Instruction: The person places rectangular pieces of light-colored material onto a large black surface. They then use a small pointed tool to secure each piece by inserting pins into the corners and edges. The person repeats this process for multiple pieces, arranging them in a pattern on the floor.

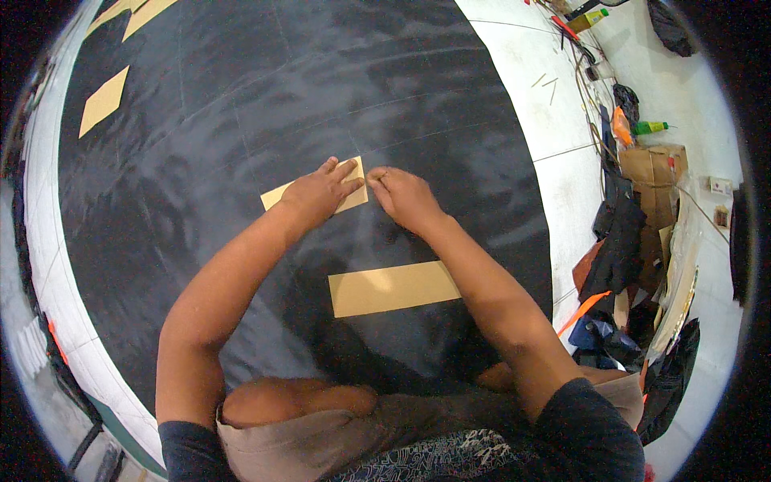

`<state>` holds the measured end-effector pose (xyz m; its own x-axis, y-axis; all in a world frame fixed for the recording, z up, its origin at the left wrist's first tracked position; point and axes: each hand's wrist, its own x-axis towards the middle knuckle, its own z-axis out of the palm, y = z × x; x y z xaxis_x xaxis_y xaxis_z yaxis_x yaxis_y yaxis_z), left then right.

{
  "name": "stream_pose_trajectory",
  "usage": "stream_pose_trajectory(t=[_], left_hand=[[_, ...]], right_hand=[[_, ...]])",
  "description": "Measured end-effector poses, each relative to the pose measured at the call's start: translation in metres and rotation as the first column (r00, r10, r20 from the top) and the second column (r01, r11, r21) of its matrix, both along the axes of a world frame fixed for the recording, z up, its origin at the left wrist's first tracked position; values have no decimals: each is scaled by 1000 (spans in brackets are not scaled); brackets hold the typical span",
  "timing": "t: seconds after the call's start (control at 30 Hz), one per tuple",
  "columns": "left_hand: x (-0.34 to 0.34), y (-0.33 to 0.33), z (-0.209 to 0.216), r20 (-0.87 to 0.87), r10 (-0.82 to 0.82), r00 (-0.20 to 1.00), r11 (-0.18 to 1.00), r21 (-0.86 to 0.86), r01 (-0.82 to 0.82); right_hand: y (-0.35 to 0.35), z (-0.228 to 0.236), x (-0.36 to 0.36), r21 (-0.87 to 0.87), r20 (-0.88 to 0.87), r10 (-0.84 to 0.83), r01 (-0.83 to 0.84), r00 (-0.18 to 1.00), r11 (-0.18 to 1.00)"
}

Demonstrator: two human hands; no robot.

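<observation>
A tan card rectangle (275,196) lies on a wide black sheet (201,120) marked with thin pale lines. My left hand (317,193) rests flat over the card, its fingers spread across the right half. Just beyond the card's right edge, my right hand (405,199) is down at the sheet with its thumb and fingers pinched together. Whatever is in that pinch is too small to make out. Closer to my body lies a longer tan card strip (389,291), its right end partly covered by my right forearm.
Another tan card (104,102) lies on the sheet at far left, with further pieces (148,16) at the top left edge. White floor tiles (526,104) border the sheet. Along the right stand a cardboard box (654,173), dark cloth (614,241), bottles (649,128) and cables.
</observation>
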<state>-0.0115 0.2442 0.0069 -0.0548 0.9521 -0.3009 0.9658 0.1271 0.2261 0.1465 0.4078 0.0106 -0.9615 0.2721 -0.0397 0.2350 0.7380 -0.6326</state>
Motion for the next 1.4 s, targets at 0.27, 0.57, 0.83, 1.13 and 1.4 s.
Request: stream_pose_trajectory(t=[0.27,0.57,0.83,1.13,1.4], left_hand=[[3,4,15,19,16,1000,998,-62,-15],[5,6,20,17,6,1000,996,-92,-4],[-1,0,18,0,-24,1000,995,-97,24],[3,-1,27,-19,-53,998,991,-121,51],[9,-5,22,-41,22,999,998,-53,-24]], right_hand=[[15,-6,-35,14,-93,-55,56,994,998],[4,2,9,-95,59,61,-56,996,994],[-3,14,52,-451,61,-439,417,896,789],[-71,-3,107,-274,-147,-177,132,973,953],[-79,2,97,-181,-109,-69,48,992,982]])
